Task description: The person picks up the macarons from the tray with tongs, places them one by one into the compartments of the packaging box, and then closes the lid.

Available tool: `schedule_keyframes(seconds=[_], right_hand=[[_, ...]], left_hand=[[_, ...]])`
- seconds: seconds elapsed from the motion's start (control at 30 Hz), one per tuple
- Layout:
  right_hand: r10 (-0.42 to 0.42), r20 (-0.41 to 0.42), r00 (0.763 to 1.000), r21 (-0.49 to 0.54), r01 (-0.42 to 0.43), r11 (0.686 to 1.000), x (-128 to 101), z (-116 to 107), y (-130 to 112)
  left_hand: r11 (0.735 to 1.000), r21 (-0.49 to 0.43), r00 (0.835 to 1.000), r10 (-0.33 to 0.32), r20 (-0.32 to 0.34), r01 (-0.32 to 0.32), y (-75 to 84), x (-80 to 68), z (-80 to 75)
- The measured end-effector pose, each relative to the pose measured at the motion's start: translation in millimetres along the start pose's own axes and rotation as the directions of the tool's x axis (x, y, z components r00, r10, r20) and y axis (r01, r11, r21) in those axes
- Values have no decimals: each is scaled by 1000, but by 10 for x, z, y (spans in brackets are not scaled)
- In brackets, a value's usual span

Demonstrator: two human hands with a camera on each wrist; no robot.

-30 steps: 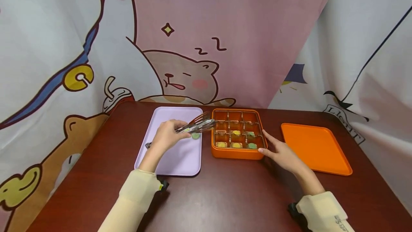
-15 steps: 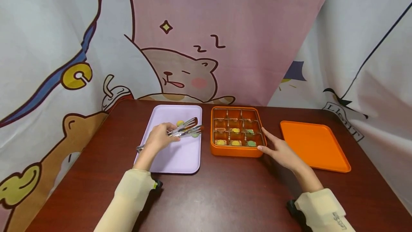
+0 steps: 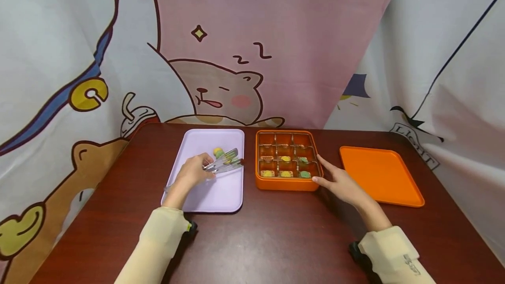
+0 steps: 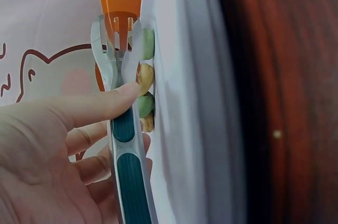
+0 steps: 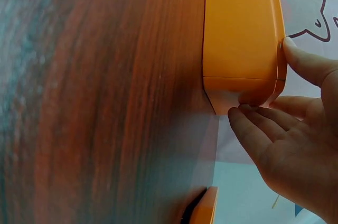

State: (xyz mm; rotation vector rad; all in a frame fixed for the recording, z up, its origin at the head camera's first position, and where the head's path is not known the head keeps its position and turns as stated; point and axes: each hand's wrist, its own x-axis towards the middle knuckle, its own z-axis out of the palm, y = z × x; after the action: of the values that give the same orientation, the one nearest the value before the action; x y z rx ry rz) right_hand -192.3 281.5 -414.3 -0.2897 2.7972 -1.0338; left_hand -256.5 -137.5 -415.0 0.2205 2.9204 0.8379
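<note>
The tongs (image 3: 221, 164) lie low over the far right part of the lilac tray (image 3: 205, 192), their metal tips among a small cluster of round pieces (image 4: 145, 76), green and yellow, near the tray's right edge. The left hand (image 3: 192, 172) grips the tongs at mid-handle: in the left wrist view the thumb (image 4: 90, 109) presses along the upper arm and the other fingers curl under the dark green grip. Whether the tips have closed on a piece cannot be told.

The pieces look small, light and smooth-skinned, possibly soft; they would likely slide or dent under a hard squeeze, so a gentle pinch across the middle of one piece seems the safest hold. The tongs themselves are stiff steel and springy, best held where the hand has them, on the rubbery grip.

Just right of the tray stands the orange box (image 3: 287, 183), divided into nine compartments; its near row and part of its middle row hold pieces, the far row looks bare. The right hand (image 3: 340, 183) rests against the box's near right corner, fingers fairly straight and close together, thumb on the side wall, the fingertips (image 5: 248, 113) touching the corner without wrapping it.

Well to the right, toward the tabletop's right edge, lies the flat orange lid (image 3: 379, 179). The dark wooden tabletop (image 3: 276, 240) carries everything.
</note>
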Motion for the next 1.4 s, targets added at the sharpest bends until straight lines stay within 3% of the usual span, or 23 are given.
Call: schedule_keyframes(seconds=[0.2,0.4,0.73,0.97,1.2,1.4], right_hand=[[9,8,1000,-3,-9,1000,16,17,-1],[2,-2,1000,7,-2,1000,3,26,15],[9,-4,1000,11,-9,1000,-49,28,37],[-8,-21,1000,5,8,1000,-51,-3,49],[-9,-12,1000,-8,9,1000,-3,6,30],[-9,-15,1000,4,9,1000,20,11,29]], left_hand=[[997,64,999,-41,12,41,1,9,-36],[993,121,999,-15,33,11,-12,5,-36],[996,87,998,-27,58,21,5,-14,-2],[997,74,998,1,59,-6,33,-18,-13],[998,27,998,59,-7,-59,33,-35,-57],[993,-5,992,120,-50,-120,140,-19,-77]])
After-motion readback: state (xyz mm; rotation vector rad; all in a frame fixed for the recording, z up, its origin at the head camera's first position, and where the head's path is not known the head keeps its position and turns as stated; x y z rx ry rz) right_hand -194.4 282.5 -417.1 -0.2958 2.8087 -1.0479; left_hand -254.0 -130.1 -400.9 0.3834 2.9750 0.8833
